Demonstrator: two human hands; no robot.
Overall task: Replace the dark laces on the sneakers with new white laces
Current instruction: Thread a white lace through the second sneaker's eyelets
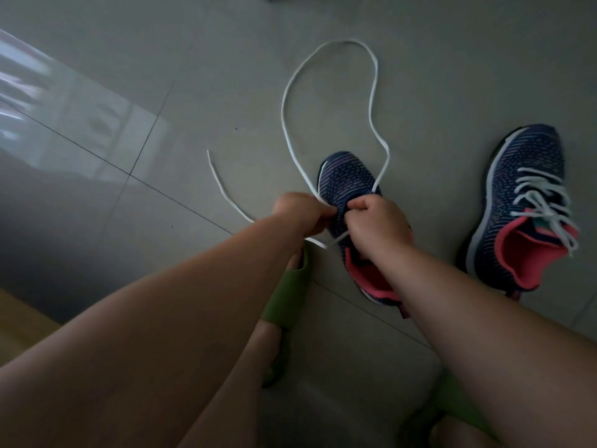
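Left hand (298,215) and right hand (376,223) pinching white lace (284,101), sneaker (347,182) beneath both hands, toe pointing away, laced sneaker (520,202) right of hands.

1. One sneaker (347,185) stands on the floor (193,76) at frame centre, toe toward the top.
2. The second sneaker (520,205) lies well apart, at the right edge.
3. Both hands meet over the central sneaker: left hand (300,215) on its left, right hand (376,221) on its right.
4. A loose lace (374,92) loops across the floor above them, one end trailing left.
5. A slipper (287,299) sits below the left hand.
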